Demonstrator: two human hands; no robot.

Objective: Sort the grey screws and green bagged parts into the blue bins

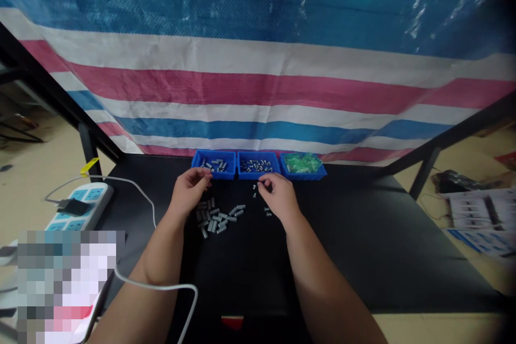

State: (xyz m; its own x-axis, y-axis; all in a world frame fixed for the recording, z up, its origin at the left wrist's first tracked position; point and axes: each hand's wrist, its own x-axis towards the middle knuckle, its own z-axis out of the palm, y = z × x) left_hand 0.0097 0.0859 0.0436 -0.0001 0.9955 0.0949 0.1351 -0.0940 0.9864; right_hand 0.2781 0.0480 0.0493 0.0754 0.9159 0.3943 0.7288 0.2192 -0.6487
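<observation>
My left hand [190, 189] hovers at the front of the left blue bin [213, 175], its fingers curled together; whatever it may hold is too small to make out. Below it lies a loose pile of grey metal cylinders [217, 219] on the black table. My right hand [277, 193] is by the front edge of the middle blue bin [258, 175], thumb and forefinger pinched, with their content not visible. Several small screws [266, 211] lie beside that hand. The left bin holds metal cylinders, the middle one small screws.
A right blue bin [304, 176] holds green plastic packets [302, 162]. At the left are a white power strip [95, 199], a white cable [149, 198] and a pixelated area. A striped sheet [258, 86] hangs behind the black table [363, 236]; dark frame bars flank it.
</observation>
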